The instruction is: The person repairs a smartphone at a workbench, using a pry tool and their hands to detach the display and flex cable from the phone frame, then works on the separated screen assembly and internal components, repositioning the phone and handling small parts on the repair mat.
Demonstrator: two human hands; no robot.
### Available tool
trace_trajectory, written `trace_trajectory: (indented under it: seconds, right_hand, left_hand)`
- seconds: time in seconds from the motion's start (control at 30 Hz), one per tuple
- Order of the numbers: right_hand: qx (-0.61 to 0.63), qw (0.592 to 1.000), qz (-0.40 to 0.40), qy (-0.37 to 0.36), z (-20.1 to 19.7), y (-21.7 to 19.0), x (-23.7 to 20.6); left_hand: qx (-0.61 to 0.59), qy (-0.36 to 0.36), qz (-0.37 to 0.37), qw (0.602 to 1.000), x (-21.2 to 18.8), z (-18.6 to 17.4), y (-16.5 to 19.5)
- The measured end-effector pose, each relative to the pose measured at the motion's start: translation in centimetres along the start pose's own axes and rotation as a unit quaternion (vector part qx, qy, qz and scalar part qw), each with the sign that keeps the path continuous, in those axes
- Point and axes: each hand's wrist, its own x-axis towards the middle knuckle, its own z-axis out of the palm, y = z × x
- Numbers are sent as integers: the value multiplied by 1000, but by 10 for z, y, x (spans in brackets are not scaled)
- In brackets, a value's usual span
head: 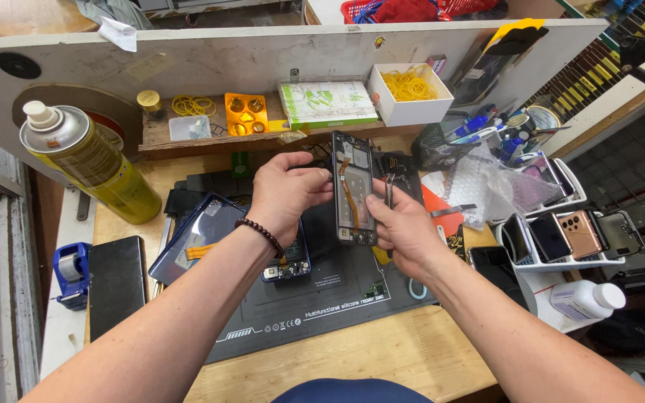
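Fingers of left hand (287,192) and right hand (401,227) pinch opened phone (354,190), right also gripping tweezers (388,192)

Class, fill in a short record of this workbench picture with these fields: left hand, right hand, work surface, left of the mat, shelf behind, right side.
left hand: left hand grips the upper left edge of the opened phone frame, held upright
right hand: right hand holds the frame's right edge and tweezers
work surface: dark repair mat on a wooden bench
left of the mat: yellow spray can, blue tape dispenser
shelf behind: white box of yellow rubber bands, orange holder
right side: white rack of phones
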Motion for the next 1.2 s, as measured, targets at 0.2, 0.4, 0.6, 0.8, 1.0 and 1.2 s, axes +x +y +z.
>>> trace_trajectory:
  seconds: [0.2,0.4,0.6,0.8,1.0,1.2]
  right_hand:
    - [-17,1000,-17,15,6,1,-1]
    - [-38,998,-31,25,7,2,-2]
    - [-49,998,-42,29,7,4,-2]
    - [-40,998,-39,29,7,4,-2]
    - [-80,994,-58,46,12,0,-4]
    - [-82,994,-58,52,16,-2,-4]
  left_hand:
    - [-5,31,12,999,-3,-2,2]
    - [20,46,30,998,-6,-1,2]
    - [78,53,44,995,-6,-1,4]
    - [56,49,33,997,-6,-2,7]
    - [161,52,54,984,-9,-2,13]
    - [122,48,37,991,-7,-5,9]
